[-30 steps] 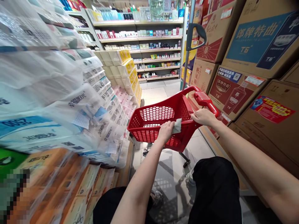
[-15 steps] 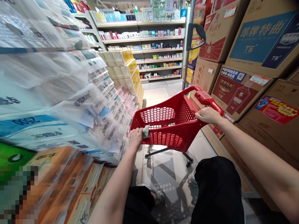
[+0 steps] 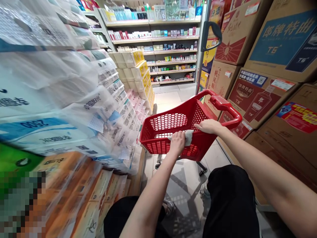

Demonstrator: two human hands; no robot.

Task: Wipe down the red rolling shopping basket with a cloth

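My left hand (image 3: 177, 142), closed around the grey cloth (image 3: 188, 136), has slid back from the left corner to the middle of the red cart's (image 3: 158, 147) near rim, beside my right hand (image 3: 209, 125) clasping that rim, so this edge looks wiped across.

— Left of the left hand (image 3: 177, 142)?
— Stacked packs of tissue paper (image 3: 74, 109) in clear wrap, with orange cartons (image 3: 81, 198) lower down.
— Right of the right hand (image 3: 208, 126)?
— High-piled cardboard boxes (image 3: 267, 66), printed red and blue.
— Beyond both?
— Pale tiled floor (image 3: 170, 97), then long shelves (image 3: 158, 39) crowded with small goods, brightly lit.
— Beneath them?
— Same tiles, glossy and shadowed.
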